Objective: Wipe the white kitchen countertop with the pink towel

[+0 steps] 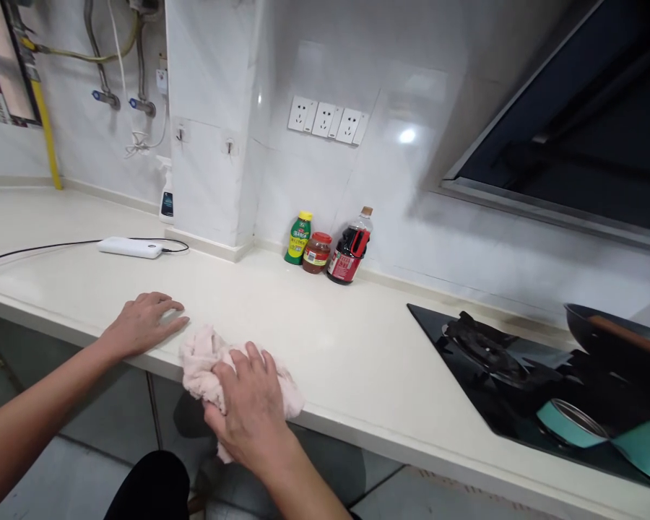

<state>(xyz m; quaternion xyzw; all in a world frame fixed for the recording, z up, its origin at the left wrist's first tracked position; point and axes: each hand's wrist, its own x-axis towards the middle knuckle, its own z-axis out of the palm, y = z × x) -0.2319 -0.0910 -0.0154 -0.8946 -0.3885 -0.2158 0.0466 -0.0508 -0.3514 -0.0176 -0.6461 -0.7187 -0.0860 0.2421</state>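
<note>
A crumpled pale pink cloth (203, 361) lies at the front edge of the white countertop (325, 339), with part of it hanging over. My right hand (254, 401) grips the cloth from above, its fingers bent into the fabric. To the left of it, my left hand (146, 321) rests on the counter near the edge, fingers apart and nothing in them. A small gap separates the left fingertips from the cloth.
Against the wall stand a green bottle (298, 238), a red-lidded jar (317, 254) and a dark sauce bottle (351, 249). A white power bank (131, 248) with a black cable lies left. On the right are a black gas stove (498, 404), a wok (601, 336) and a teal pot (571, 424).
</note>
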